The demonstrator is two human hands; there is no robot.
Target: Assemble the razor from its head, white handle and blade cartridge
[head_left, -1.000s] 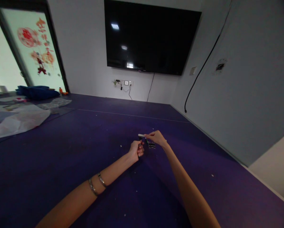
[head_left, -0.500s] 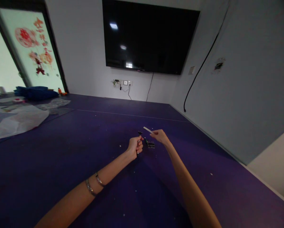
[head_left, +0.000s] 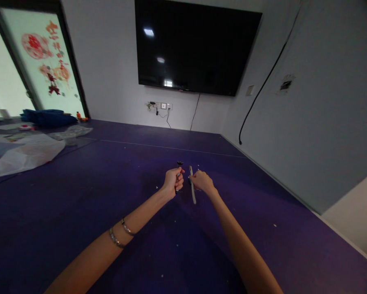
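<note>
The left arm [head_left: 146, 212] and right arm [head_left: 237, 232] reach forward, slanting inward — the left hand [head_left: 173, 179] curled into a fist, the right hand [head_left: 203, 181] near it, back upward, fingertips [head_left: 192, 178] pinched together.

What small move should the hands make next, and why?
Probably ease the pale stick in the right hand toward the dark-topped piece in the left hand: the two are held close together, yet a gap shows between them. What the dark piece is, I can't tell.

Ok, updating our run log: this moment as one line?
left hand: grips dark-tipped object | right hand: holds pale stick | purple surface: white bits scattered
</note>
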